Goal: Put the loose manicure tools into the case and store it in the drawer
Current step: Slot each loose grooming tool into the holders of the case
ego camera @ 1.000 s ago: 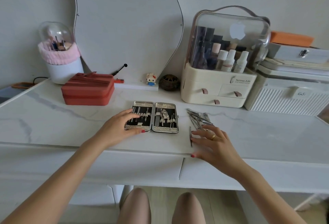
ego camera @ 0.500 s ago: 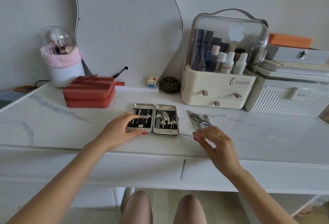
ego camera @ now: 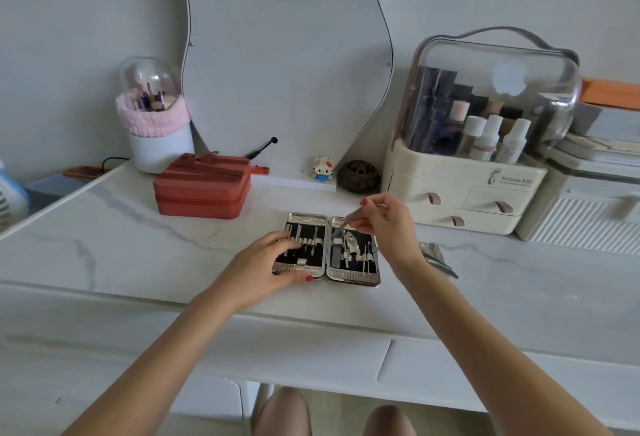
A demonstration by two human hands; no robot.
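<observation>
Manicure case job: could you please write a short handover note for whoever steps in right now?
Left hand presses flat on the open manicure case, steadying its left half.
Right hand pinches one thin tool, tip angled down over the case's right half.
Done: several tools sit in the case's slots.
Left: seat this tool, load the loose tools lying right of the case, close the case, put it in a drawer.

Right wrist hides part of loose tools (ego camera: 437, 259).

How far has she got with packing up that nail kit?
Early on. The open silver manicure case already holds several tools. Her right hand pinches a thin metal tool over it; her left hand steadies it. Loose metal tools remain; the case isn't closed or stored.
</observation>
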